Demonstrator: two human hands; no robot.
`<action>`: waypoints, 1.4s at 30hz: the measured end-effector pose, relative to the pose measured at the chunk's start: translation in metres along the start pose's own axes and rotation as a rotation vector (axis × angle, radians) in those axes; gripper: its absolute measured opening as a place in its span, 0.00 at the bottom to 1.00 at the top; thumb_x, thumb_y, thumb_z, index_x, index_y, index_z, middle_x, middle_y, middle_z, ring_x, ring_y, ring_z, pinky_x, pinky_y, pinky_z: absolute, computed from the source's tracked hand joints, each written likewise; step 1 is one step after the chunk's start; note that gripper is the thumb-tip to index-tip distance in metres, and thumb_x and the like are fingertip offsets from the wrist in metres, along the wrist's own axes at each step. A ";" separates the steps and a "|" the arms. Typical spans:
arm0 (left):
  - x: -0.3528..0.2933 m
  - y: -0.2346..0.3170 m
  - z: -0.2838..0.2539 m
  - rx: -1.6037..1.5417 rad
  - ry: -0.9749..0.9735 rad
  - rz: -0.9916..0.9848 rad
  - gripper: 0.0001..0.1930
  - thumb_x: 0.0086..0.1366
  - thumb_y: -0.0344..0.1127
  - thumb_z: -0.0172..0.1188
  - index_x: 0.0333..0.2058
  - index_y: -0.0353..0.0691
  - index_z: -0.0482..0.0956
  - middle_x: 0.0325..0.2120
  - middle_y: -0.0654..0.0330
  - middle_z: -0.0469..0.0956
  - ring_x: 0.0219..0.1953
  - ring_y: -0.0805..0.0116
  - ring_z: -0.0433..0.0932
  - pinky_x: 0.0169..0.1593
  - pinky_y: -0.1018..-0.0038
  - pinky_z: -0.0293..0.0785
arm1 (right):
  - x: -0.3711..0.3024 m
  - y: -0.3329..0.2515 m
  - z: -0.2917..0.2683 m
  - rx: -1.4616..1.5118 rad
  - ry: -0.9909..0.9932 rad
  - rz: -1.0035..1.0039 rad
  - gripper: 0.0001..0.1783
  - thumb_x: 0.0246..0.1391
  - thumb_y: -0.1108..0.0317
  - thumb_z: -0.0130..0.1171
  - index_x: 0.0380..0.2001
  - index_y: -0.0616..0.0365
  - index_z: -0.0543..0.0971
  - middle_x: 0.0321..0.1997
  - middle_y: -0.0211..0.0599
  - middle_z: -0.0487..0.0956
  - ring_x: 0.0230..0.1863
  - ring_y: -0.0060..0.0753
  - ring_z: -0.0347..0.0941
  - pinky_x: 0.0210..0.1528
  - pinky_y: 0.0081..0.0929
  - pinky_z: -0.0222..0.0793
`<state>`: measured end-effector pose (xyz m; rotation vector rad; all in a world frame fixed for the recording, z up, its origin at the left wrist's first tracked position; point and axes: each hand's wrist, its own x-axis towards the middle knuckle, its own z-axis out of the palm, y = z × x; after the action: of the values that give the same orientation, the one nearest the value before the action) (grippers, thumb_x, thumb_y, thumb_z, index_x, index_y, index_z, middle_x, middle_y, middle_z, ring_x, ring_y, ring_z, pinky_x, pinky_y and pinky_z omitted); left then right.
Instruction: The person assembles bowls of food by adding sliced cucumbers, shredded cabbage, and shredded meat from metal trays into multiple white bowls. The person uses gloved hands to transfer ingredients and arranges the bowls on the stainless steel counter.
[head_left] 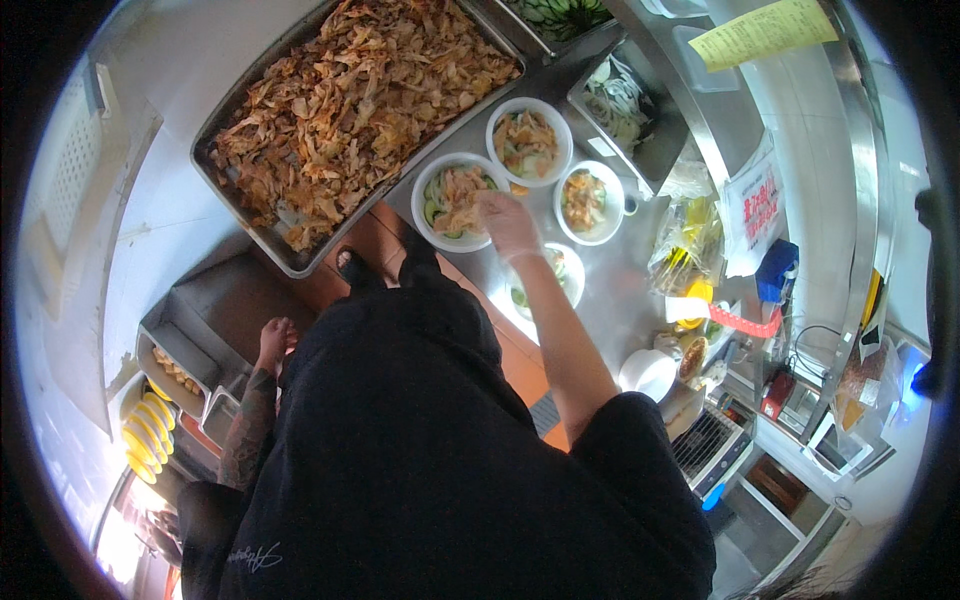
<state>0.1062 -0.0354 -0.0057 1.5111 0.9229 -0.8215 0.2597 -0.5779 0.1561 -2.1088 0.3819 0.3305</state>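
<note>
A large metal tray [298, 265] holds shredded meat [360, 90]; on the adjoining steel counter [612, 285], a bin [662, 160] holds sliced onion [615, 102], and white bowls [600, 232] hold meat and vegetables. The right hand [508, 225], gloved, bunches its fingertips at meat in the leftmost bowl [419, 208], near the counter's edge, its grip indeterminate. The left hand [278, 340], loosely clenched, hangs well apart, near the tray's closest corner.

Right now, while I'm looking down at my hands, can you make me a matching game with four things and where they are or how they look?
Things:
1. my right hand in a clear plastic glove
2. big rectangular silver metal tray
3. small rectangular silver metal tub
4. long yellow paper slip

Places and states:
A. holds pale slices
B. near the picture's top right
C. at the leftmost round white bowl
D. heaped with brown shreds

Right pairs: 1-C, 2-D, 3-A, 4-B.
</note>
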 end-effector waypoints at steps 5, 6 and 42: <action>-0.016 0.026 0.021 -0.058 0.024 0.044 0.10 0.71 0.40 0.53 0.40 0.40 0.74 0.24 0.66 0.72 0.20 0.75 0.69 0.24 0.77 0.69 | -0.002 -0.021 -0.003 -0.459 0.205 -0.054 0.13 0.59 0.63 0.53 0.43 0.56 0.80 0.45 0.54 0.79 0.47 0.57 0.76 0.49 0.46 0.71; -0.018 0.027 0.026 -0.069 0.038 0.051 0.09 0.71 0.39 0.53 0.40 0.39 0.74 0.23 0.66 0.72 0.20 0.76 0.69 0.24 0.77 0.68 | -0.004 -0.028 0.000 -0.516 0.183 -0.051 0.15 0.59 0.61 0.53 0.45 0.55 0.80 0.48 0.54 0.79 0.47 0.58 0.75 0.49 0.47 0.71; -0.128 -0.222 0.109 -0.382 0.568 -0.037 0.16 0.65 0.41 0.56 0.38 0.32 0.81 0.28 0.61 0.80 0.35 0.66 0.79 0.42 0.69 0.75 | 0.099 -0.216 0.290 -0.723 -0.283 -0.820 0.13 0.53 0.74 0.56 0.42 0.65 0.77 0.42 0.58 0.78 0.47 0.50 0.78 0.50 0.39 0.75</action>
<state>-0.1507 -0.1429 -0.0052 1.4039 1.4348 -0.2065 0.4101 -0.2356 0.1305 -2.6340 -0.8829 0.2858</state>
